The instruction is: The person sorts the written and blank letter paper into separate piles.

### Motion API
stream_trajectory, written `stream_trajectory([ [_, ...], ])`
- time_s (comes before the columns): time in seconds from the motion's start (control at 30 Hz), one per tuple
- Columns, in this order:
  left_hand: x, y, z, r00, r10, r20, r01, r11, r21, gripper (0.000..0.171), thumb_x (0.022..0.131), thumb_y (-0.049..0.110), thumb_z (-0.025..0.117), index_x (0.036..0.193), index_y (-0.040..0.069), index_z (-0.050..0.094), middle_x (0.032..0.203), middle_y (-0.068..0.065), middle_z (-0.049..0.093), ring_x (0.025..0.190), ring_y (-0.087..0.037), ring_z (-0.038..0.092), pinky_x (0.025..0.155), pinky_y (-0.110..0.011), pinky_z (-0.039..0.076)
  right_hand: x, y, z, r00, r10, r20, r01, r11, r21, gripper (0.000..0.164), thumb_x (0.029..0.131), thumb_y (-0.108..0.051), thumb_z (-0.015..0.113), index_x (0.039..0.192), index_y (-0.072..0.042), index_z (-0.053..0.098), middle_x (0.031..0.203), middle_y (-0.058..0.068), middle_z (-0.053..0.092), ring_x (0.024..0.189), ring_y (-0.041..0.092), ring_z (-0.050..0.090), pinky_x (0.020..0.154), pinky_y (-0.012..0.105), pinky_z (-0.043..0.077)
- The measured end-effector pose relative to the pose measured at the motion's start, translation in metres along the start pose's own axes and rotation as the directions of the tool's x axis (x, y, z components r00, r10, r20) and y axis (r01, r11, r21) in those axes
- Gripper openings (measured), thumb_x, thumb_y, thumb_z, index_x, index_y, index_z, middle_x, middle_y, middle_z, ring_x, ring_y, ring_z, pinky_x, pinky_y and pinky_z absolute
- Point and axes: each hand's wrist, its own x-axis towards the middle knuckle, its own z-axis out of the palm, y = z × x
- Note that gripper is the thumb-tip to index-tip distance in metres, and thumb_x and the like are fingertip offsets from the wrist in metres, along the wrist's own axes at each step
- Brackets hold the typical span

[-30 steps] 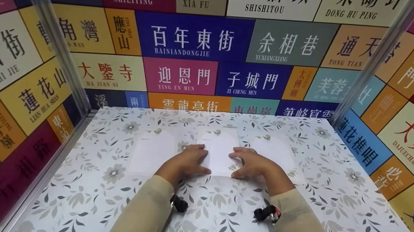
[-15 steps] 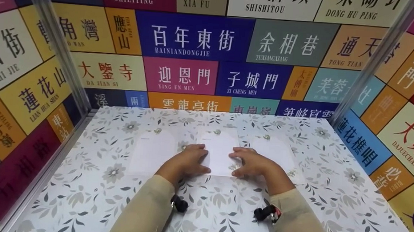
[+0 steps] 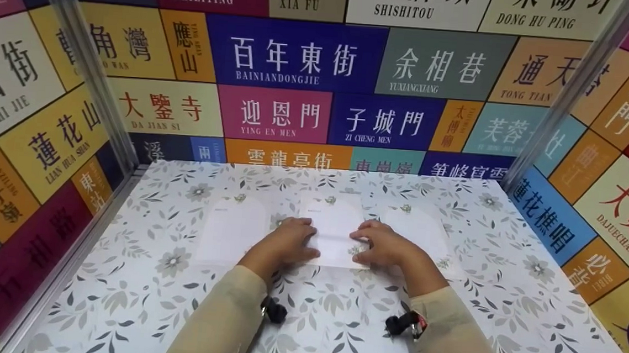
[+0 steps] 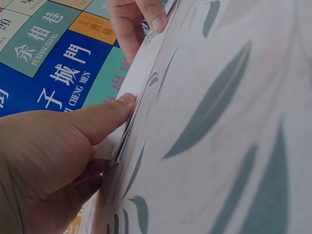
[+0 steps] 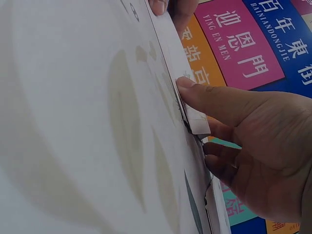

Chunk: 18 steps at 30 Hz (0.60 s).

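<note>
A white sheet of letter paper [image 3: 336, 218] with small floral corner prints lies in the middle of the table. My left hand [image 3: 289, 242] holds its left edge, thumb near the close corner and fingers along the side. Mirroring it, my right hand [image 3: 389, 249] holds the right edge. A faint shaded band crosses the sheet between the hands. Seen from the left wrist, the left thumb [image 4: 109, 117] presses at the paper's near edge. In the right wrist view the sheet's corner [image 5: 199, 124] stands slightly raised beside the right thumb [image 5: 209, 100].
Similar sheets flank the middle one, a left sheet [image 3: 233, 229] and a right sheet [image 3: 413, 228], each partly covered by a hand. A leaf-patterned cloth [image 3: 332, 322] covers the table. Panels of coloured signs [image 3: 295, 56] enclose the back and sides.
A shaded band has appeared across the middle sheet, which looks slightly bowed now. Both hands have shifted only a little and stay at its edges.
</note>
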Motion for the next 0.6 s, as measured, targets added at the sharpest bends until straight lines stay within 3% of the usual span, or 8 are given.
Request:
stream_trajectory([
  [0.1,0.0004,0.0007,-0.0002,1.000,-0.018,-0.014,0.018,1.000,0.011,0.062,0.098,0.044,0.076,0.152,0.019,0.061,0.172,-0.002,0.043,0.160,-0.031,0.036,0.133,-0.046,0.033,-0.0003,-0.0009,0.0001,0.999,0.030,-0.026,-0.030,1.000,0.005,0.055,0.091,-0.037,0.086,0.143,-0.031,0.070,0.143,0.008,0.051,0.134,0.030,0.048,0.118,0.053,0.043],
  [0.33,0.0014,0.0013,-0.0005,0.999,-0.045,-0.007,0.044,0.999,-0.011,0.059,0.099,0.044,0.076,0.151,0.020,0.062,0.171,0.000,0.044,0.159,-0.032,0.037,0.133,-0.047,0.032,-0.0011,-0.0002,0.0008,0.998,0.038,-0.052,-0.039,0.999,-0.023,0.053,0.089,-0.041,0.087,0.140,-0.032,0.072,0.140,0.012,0.059,0.138,0.034,0.051,0.119,0.055,0.043],
  [0.6,0.0011,-0.0020,0.0018,0.999,0.012,-0.050,-0.012,1.000,0.006,0.059,0.099,0.042,0.075,0.150,0.015,0.063,0.170,-0.006,0.047,0.157,-0.035,0.041,0.133,-0.047,0.033,0.0058,0.0058,-0.0005,0.997,0.004,-0.077,-0.004,1.000,-0.008,0.054,0.089,-0.038,0.088,0.138,-0.022,0.074,0.111,0.009,0.070,0.097,0.021,0.060,0.089,0.042,0.053],
])
